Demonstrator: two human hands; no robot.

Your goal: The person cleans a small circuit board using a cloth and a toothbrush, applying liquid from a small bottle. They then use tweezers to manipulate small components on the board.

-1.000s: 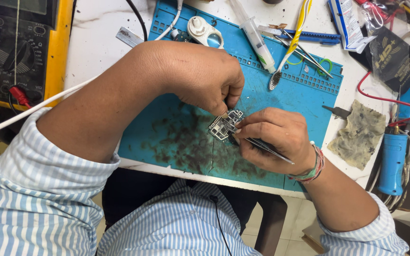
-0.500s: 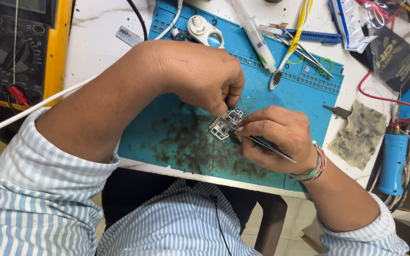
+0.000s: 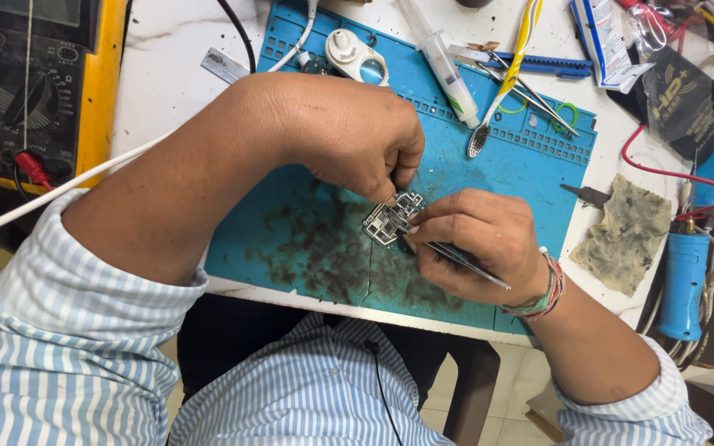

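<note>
white desk (image 3: 171, 41) cluttered with repair gear carries a stained blue work mat (image 3: 307, 215), where a small circuit board (image 3: 392, 220) sits near the mat's middle. left hand (image 3: 349, 136), just above the board, pinches its upper edge in a closed grip, while right hand (image 3: 477, 244), just right of the board, is pressed together around thin tweezers (image 3: 464, 263) whose tip meets it. yellow multimeter (image 3: 39, 87) lies well left of the mat.

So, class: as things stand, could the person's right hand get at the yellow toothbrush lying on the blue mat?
Probably yes. The toothbrush lies uncovered on the mat beyond the right hand, with open mat between; but that hand holds tweezers.
</note>
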